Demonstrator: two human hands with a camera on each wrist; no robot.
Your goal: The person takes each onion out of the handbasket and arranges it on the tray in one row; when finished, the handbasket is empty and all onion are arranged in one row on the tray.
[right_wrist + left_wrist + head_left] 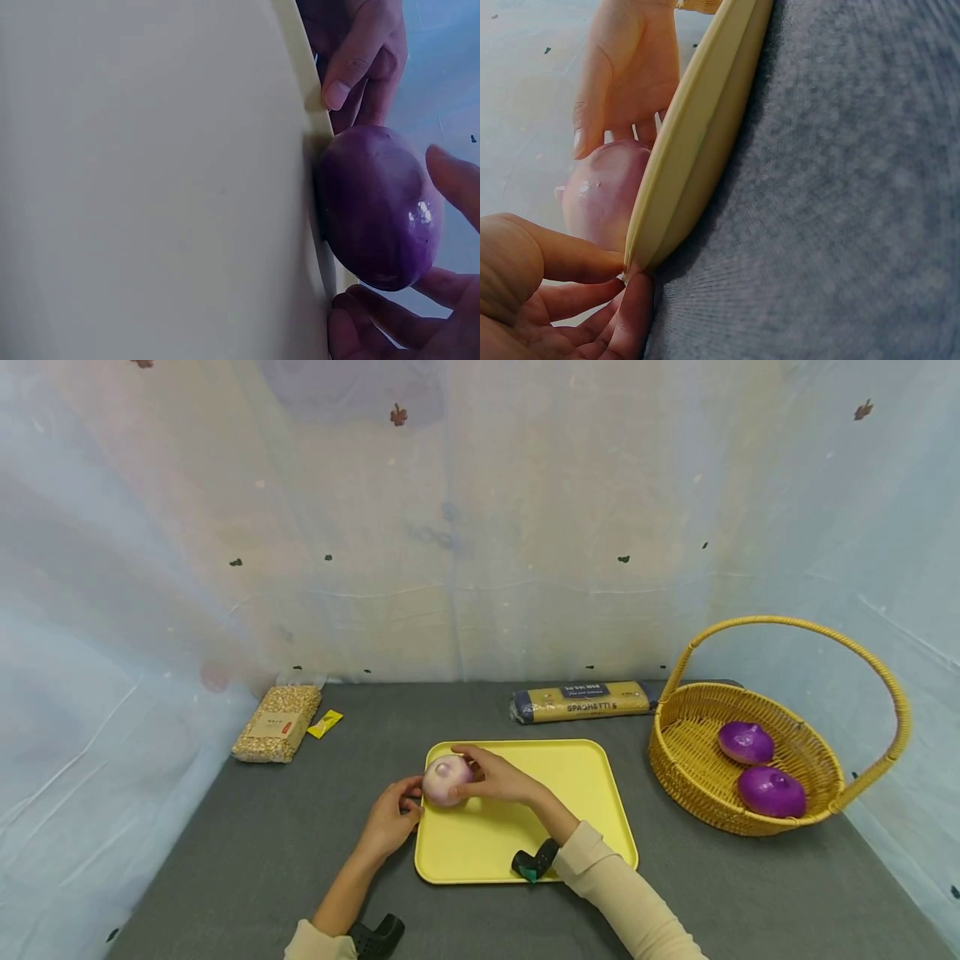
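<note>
A pale purple onion sits at the upper left of the yellow tray. My right hand reaches around it from the right, fingers on the far side and thumb on the near side. The right wrist view shows the onion dark and glossy, with the thumb a little apart from it and the fingers low beside it. My left hand is at the tray's left edge. In the left wrist view, its thumb and fingers pinch the rim of the tray, close to the onion.
A wicker basket with two purple onions stands at the right. Behind the tray lies a spaghetti pack. A bag of grains and a small yellow packet are at the back left, near the hanging curtain.
</note>
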